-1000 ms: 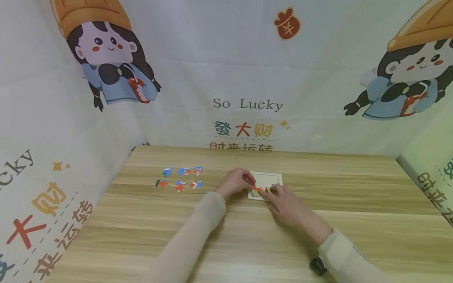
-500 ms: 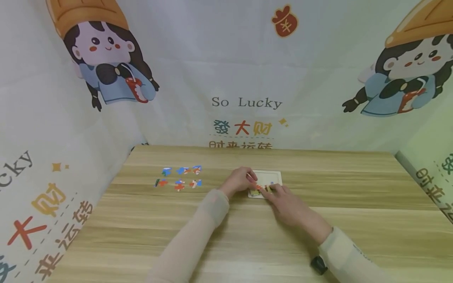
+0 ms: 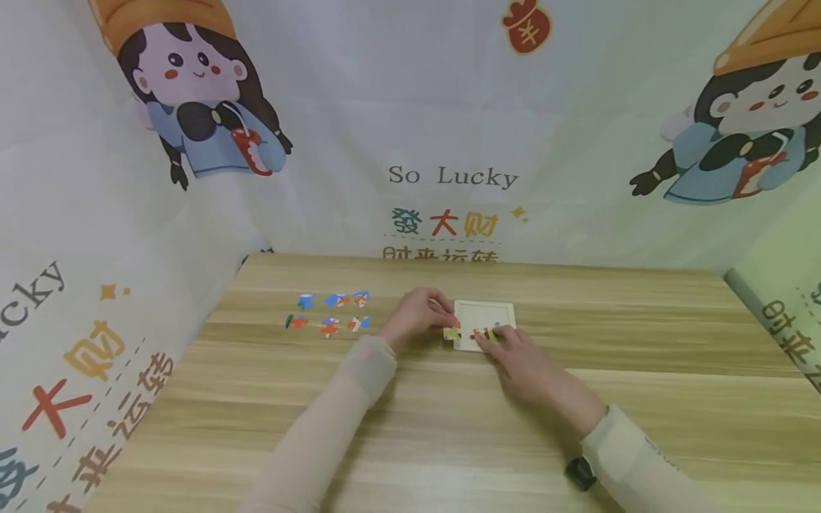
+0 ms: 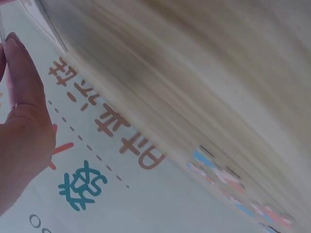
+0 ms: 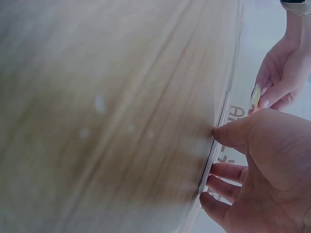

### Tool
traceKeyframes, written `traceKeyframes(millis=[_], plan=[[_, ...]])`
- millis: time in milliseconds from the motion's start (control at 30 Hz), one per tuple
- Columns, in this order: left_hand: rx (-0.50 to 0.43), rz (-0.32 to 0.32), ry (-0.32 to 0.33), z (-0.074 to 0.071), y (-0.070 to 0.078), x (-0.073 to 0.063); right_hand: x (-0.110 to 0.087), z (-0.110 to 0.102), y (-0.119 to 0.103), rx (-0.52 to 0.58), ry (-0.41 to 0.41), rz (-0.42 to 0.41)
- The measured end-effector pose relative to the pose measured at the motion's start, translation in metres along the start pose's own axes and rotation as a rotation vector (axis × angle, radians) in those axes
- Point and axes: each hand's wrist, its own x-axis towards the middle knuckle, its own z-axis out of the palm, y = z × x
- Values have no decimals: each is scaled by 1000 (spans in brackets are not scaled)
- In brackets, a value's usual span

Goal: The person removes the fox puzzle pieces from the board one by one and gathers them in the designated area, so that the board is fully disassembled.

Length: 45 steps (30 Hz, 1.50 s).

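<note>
Just left of a white puzzle tray (image 3: 487,312), my left hand (image 3: 417,312) pinches a green and red jigsaw piece (image 3: 452,333). In the right wrist view the thin edge of a piece (image 5: 255,98) shows between the thumb and fingers of that hand. The tips of my right hand (image 3: 529,360) rest on the lower right of the tray, where a few coloured puzzle pieces (image 3: 489,333) lie partly covered. In the right wrist view its thumb and fingers touch down, loosely bent and spread apart. The left wrist view catches only part of the left hand (image 4: 24,116).
Several loose jigsaw pieces (image 3: 329,325) lie in two rows on the left of the wooden table (image 3: 410,434). A small black object (image 3: 580,473) is by the right cuff. Printed cloth (image 3: 449,128) hangs behind the table and at its sides.
My left hand has drawn back to the left, bringing the green and red piece from inside the tray to beyond its left edge. The right hand has stayed nearly in place.
</note>
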Motion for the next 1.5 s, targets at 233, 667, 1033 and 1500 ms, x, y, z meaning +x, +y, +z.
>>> traceKeyframes(millis=[233, 667, 1033, 1500], plan=[[3, 6, 39, -21, -4, -13, -2, -3, -1, 26, 0, 5], [-39, -21, 87, -70, -29, -40, -2, -4, -2, 39, 17, -10], [2, -74, 164, -127, -63, -66, -2, -3, 0, 30, 23, -22], [-62, -117, 161, -180, -104, -107, -1, 0, 0, 41, 16, -9]])
